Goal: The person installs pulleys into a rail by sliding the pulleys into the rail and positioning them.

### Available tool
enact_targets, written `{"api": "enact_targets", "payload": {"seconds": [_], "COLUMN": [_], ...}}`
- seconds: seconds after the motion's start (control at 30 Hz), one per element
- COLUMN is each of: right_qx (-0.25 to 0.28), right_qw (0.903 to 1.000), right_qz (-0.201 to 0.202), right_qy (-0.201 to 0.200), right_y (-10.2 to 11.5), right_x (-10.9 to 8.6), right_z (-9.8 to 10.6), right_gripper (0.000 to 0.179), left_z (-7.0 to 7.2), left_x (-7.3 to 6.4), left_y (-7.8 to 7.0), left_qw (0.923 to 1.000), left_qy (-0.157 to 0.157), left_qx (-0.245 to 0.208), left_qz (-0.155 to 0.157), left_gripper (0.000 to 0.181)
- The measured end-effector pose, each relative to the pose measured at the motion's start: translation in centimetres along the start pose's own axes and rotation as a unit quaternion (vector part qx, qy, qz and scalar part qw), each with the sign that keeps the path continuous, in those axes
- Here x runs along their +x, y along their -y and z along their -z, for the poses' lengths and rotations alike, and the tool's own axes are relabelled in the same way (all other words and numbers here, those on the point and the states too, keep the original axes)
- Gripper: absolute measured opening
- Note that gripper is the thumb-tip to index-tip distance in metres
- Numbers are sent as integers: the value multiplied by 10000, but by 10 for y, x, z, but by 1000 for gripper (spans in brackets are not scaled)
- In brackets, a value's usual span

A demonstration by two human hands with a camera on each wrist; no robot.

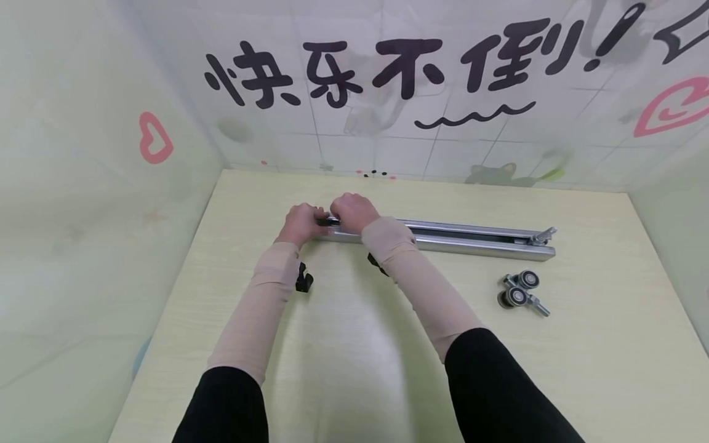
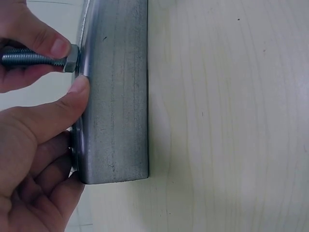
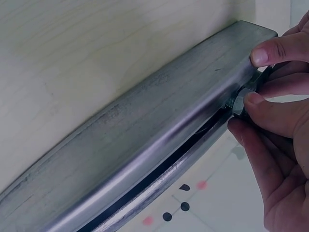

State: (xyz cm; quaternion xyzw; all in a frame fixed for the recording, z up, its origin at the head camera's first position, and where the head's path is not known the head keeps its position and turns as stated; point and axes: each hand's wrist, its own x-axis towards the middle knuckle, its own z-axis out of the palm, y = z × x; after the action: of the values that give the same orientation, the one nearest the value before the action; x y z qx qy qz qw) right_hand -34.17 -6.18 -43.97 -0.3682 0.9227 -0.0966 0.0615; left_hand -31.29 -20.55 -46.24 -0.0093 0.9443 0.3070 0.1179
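Note:
A long metal channel rail (image 1: pixel 476 247) with a slot along its top lies across the far part of the table. My left hand (image 1: pixel 301 224) grips its left end, the thumb pressed on the rail's edge in the left wrist view. Beside it, my right hand (image 1: pixel 354 212) pinches the hex nut (image 2: pixel 71 59) on a threaded bolt (image 2: pixel 29 57), which stands out from the slot. The right wrist view shows the nut (image 3: pixel 240 101) close against the slot. A dark piece (image 1: pixel 327 221) shows between the hands, partly hidden by fingers.
Two-wheeled roller hardware with a bolt (image 1: pixel 520 292) lies at the right, in front of the rail. A similar fitting (image 1: pixel 543 237) sits in the rail's right end. Black parts (image 1: pixel 304 279) lie near the forearms, one partly covered (image 1: pixel 376 263). A printed curtain stands behind.

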Motion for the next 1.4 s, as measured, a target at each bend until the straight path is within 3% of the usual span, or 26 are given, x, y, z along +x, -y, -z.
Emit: {"api": "enact_targets", "payload": {"seconds": [0.5,1.4], "right_qx": [-3,123], "right_qw": [9996,9994], "right_qz": [-8,294], "right_qy": [286,162], "right_y": [-12,-43], "right_x": [-12,-34], "right_z": [7,9], "right_gripper": [17,19], "left_z": [2,0], "left_x": [0,2], "left_y": [-1,-2], "left_qw": [9999,9998], "left_qy": [100,84], "left_qx": [38,-53], "left_qz": [83,200], "left_gripper": [52,53]}}
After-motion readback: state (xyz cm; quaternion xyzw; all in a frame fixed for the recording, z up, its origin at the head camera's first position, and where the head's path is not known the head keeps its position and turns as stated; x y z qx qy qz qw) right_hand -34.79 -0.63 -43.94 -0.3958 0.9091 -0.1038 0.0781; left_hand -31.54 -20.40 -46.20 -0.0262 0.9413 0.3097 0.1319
